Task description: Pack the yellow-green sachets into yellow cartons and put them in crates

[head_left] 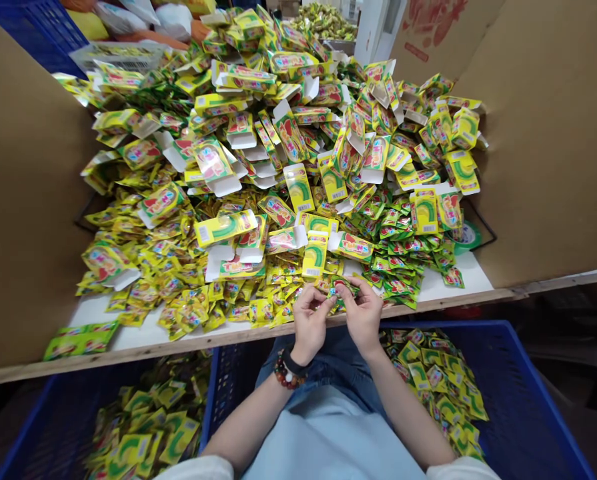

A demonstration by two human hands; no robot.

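My left hand (pixel 310 323) and my right hand (pixel 364 313) meet over the front edge of the work table, fingers closed in a pinch. Between them is a small green sachet (pixel 339 285), gripped by the right thumb and fingers; my left fingertips pinch at its left side, partly hiding it. Just beyond my hands an open yellow carton (pixel 315 253) lies on the pile. Small yellow sachets (pixel 188 310) spread to the left, and green sachets (pixel 398 267) are heaped to the right.
A tall heap of yellow cartons (pixel 213 163), many with white flaps open, fills the table behind. Cardboard walls (pixel 543 153) flank it. Below the wooden edge (pixel 178 345), blue crates (pixel 523 373) hold yellow packs on both sides of my lap. A green packet strip (pixel 81 340) lies at front left.
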